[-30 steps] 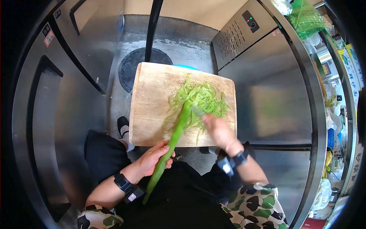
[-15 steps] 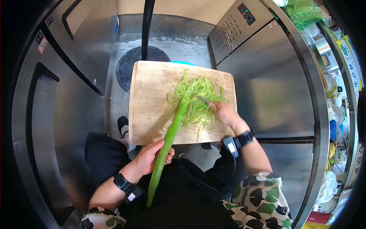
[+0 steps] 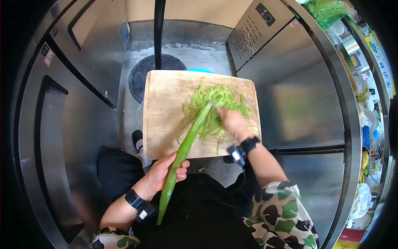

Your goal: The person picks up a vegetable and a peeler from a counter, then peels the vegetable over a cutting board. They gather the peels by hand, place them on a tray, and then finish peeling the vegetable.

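Observation:
A long peeled green stalk [image 3: 185, 148] slants upward, its tip over a wooden cutting board [image 3: 161, 103]. My left hand [image 3: 164, 171] is wrapped round its lower half, below the board's near edge. At the tip, my right hand [image 3: 233, 121], blurred by motion, is closed on a small metal tool [image 3: 213, 105], probably a peeler, which meets the stalk's upper end. Thin green strips [image 3: 224, 97] lie heaped on the board's right half, under and around the tip and my right hand.
Steel cabinets stand at the left [image 3: 89, 54] and right [image 3: 306, 99]. A dark round cover [image 3: 143, 68] lies on the floor behind the board. Bagged goods [image 3: 325, 12] and packages fill a shelf at the far right. A black vertical bar [image 3: 159, 33] rises behind the board.
My right hand has moved left with the tool, closer to the stalk's tip. The stalk's upper end has shifted slightly right. My left hand keeps its grip.

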`<action>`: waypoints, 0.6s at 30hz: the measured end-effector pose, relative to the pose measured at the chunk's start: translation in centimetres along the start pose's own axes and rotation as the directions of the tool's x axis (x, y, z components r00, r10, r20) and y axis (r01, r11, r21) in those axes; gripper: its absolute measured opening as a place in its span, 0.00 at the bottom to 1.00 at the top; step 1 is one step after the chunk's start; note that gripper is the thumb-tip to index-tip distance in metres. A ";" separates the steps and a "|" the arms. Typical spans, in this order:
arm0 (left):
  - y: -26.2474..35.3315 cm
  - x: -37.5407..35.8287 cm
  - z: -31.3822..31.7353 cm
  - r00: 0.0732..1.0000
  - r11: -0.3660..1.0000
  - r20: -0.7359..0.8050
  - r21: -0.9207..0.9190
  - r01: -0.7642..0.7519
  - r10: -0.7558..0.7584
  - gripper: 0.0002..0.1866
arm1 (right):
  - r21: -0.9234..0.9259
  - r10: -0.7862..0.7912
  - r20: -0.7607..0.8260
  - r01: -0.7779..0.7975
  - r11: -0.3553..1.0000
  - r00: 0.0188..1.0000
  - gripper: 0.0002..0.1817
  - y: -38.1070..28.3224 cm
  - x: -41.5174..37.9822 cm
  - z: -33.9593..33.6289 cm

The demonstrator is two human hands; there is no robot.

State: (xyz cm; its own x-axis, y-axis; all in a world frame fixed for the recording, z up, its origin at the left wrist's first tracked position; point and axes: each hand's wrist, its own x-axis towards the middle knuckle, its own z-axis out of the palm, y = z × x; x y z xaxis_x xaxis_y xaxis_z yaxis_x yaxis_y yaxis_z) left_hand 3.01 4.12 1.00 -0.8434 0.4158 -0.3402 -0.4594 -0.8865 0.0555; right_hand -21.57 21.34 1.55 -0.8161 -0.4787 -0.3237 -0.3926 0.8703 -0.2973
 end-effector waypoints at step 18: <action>-2.0 -1.7 9.4 0.997 0.754 0.034 0.657 0.025 -0.063 0.21 | 0.901 -0.338 -0.133 -0.028 -0.433 0.932 0.09 1.8 -10.5 -8.7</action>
State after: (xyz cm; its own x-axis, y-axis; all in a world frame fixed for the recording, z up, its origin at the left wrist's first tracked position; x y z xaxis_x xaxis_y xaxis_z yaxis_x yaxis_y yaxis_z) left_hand 2.76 7.09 10.26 -0.8219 0.4770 -0.3113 -0.5505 -0.5244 0.6496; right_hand -17.41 28.96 12.27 -0.6841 -0.7248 -0.0817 0.5752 -0.4673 -0.6714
